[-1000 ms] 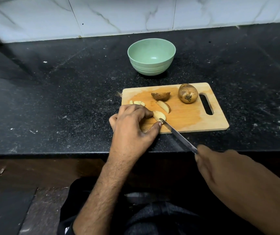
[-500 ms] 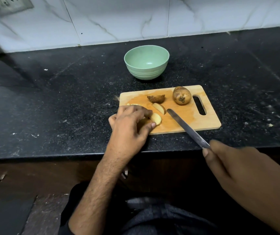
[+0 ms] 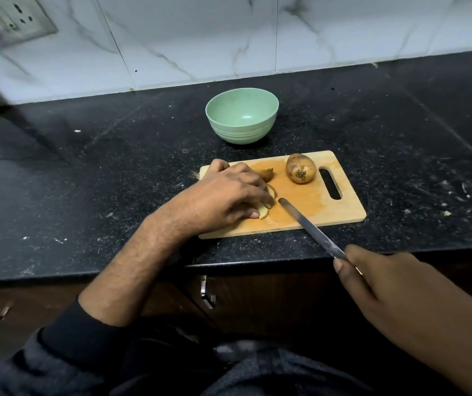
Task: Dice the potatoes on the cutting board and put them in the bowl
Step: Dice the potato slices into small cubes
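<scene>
The left hand (image 3: 226, 195) had shifted farther over the cutting board (image 3: 340, 210), fingers curled onto potato wedges (image 3: 266, 208); the right hand (image 3: 377, 281) gripped the knife (image 3: 303, 221), withdrawn rightward. Regrouping apparently preceded further dicing; the bowl (image 3: 242, 115) sat empty beyond.

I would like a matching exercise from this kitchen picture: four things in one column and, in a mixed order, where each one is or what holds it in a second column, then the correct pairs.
Things
1. green bowl
2. whole potato
3. knife
4. potato slices

Places
A. under the fingers of the left hand
B. on the cutting board, beside its handle slot
C. on the black counter, behind the board
D. gripped by the right hand, blade tip over the board

Pairs: 1-C, 2-B, 3-D, 4-A
</scene>
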`<control>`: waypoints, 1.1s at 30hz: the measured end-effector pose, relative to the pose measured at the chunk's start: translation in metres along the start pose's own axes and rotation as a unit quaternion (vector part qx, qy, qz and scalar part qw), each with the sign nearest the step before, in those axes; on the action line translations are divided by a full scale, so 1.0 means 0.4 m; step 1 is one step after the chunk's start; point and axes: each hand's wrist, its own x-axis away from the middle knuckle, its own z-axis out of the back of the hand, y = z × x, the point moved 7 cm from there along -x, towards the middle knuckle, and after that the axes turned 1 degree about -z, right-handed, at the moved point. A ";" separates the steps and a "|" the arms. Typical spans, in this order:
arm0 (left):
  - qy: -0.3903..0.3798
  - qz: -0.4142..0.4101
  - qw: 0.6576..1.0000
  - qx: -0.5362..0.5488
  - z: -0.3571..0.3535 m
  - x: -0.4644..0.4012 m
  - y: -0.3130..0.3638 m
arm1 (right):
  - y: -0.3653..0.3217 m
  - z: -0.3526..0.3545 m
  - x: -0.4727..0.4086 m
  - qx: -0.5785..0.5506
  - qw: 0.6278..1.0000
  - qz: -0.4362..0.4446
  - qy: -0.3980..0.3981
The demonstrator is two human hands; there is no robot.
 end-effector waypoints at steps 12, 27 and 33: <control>0.140 0.181 0.973 0.029 -0.015 0.023 0.022 | 0.010 -0.005 -0.011 -0.008 1.000 -0.011 -0.003; 0.231 0.387 0.891 0.047 -0.044 0.078 0.042 | -0.045 -0.038 -0.057 0.002 1.000 0.002 -0.003; 0.245 0.377 0.890 0.076 -0.049 0.102 0.039 | -0.077 -0.038 -0.064 0.022 1.000 0.010 -0.005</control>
